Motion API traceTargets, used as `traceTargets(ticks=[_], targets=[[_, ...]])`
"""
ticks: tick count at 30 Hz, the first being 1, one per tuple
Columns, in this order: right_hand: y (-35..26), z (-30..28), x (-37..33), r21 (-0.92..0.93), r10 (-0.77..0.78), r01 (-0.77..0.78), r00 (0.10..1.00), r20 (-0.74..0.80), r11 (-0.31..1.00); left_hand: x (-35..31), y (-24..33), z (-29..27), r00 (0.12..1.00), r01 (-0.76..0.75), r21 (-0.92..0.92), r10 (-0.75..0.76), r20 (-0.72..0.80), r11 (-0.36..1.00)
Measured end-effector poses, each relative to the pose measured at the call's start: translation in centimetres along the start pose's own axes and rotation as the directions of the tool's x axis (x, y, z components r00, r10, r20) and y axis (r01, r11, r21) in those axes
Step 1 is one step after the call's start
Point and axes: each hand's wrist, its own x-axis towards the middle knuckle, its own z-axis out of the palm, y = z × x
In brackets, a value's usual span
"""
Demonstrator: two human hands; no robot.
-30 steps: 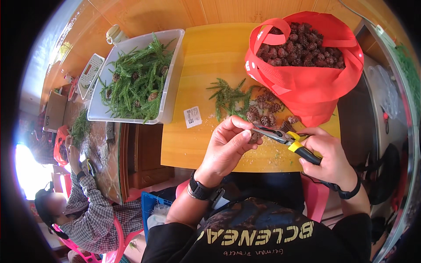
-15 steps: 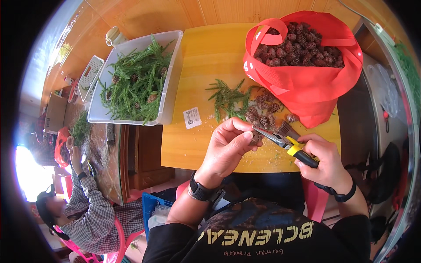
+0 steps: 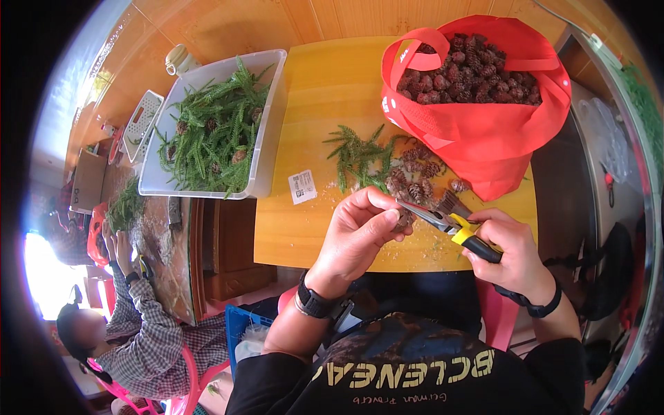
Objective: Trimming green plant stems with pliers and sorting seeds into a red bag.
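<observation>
My left hand (image 3: pixel 360 232) is closed, pinching a small brown pine cone (image 3: pixel 404 220) between thumb and fingertips near the table's front. My right hand (image 3: pixel 510 247) grips pliers (image 3: pixel 476 243) by their yellow and black handles. The metal jaws of the pliers reach left to the pine cone at my left fingertips; whether they bite on a stem there is hidden. Just beyond my hands lie several loose pine cones (image 3: pixel 415 181) in a small heap. Beside that heap are green artificial pine sprigs (image 3: pixel 357 156).
A red bag (image 3: pixel 484 135) full of pine cones stands at the right on the yellow table (image 3: pixel 290 238). A clear plastic bin (image 3: pixel 271 155) of green sprigs is at the left, near a white label (image 3: pixel 302 187). Another person (image 3: pixel 149 332) works at a side table, far left.
My hands and the pliers stay almost in place. At the far left, the other person's hands have come together near the green sprigs.
</observation>
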Motion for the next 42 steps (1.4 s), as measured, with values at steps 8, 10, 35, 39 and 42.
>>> traceTargets(ticks=[8,10,35,39,42], targets=[[0.4,0.5,-0.7,-0.009,-0.035,0.035,0.999,-0.007,0.999,0.2,-0.5,0.7,0.996,-0.093,0.022,0.093,-0.014,0.995],[0.2,0.8,-0.9,0.035,0.044,-0.042,0.999,-0.032,0.998,0.2,-0.5,1.0,0.979,-0.196,0.153,0.204,-0.033,0.969],[-0.4,0.6,-0.5,0.073,0.092,-0.09,0.995,-0.033,0.993,0.3,-0.1,1.8,0.974,-0.143,0.303,0.189,-0.128,0.942],[-0.4,0.7,-0.6,0.084,0.094,-0.091,0.995,-0.032,0.992,0.1,-0.6,2.0,0.953,-0.214,0.453,0.286,-0.097,0.866],[-0.7,0.6,-0.7,0.093,0.146,-0.144,0.989,-0.013,0.985,0.4,-1.1,1.5,0.829,-0.421,0.745,0.552,0.086,0.518]])
